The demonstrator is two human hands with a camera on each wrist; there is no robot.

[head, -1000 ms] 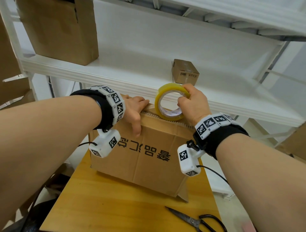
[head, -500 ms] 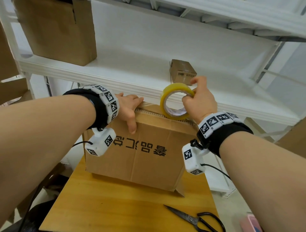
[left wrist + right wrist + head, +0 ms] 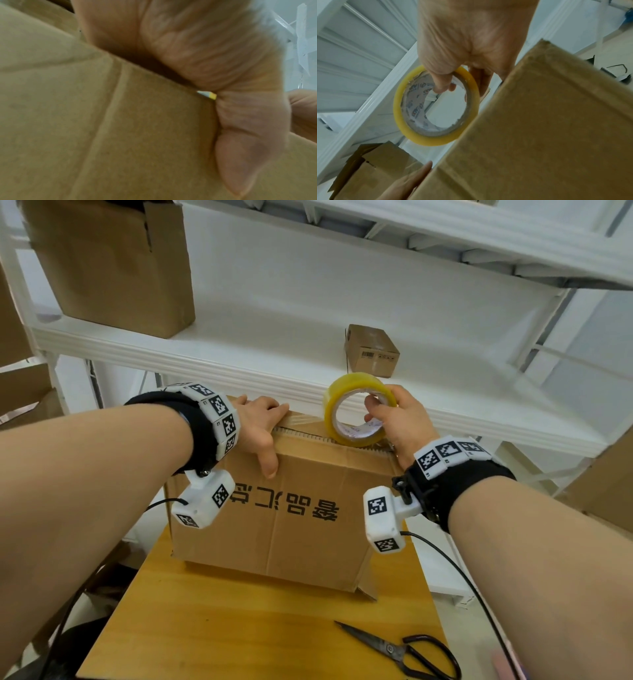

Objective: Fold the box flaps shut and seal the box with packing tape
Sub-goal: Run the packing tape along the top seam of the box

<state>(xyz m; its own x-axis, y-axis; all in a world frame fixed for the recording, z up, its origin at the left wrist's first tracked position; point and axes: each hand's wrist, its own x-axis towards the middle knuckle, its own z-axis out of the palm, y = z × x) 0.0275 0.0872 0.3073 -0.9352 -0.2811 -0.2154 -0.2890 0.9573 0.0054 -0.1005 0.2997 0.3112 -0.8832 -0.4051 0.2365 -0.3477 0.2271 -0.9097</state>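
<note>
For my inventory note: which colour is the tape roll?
The tape roll is translucent yellow, with a pale printed core; the right wrist view shows it best.

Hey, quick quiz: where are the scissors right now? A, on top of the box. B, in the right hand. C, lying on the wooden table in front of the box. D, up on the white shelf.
C: the scissors lie on the wooden table, nearer the camera than the box; the right hand holds the tape roll.

The box [image 3: 281,508] stands on the table [image 3: 212,642], scissors [image 3: 404,652] before it, a shelf [image 3: 274,344] behind it.
</note>
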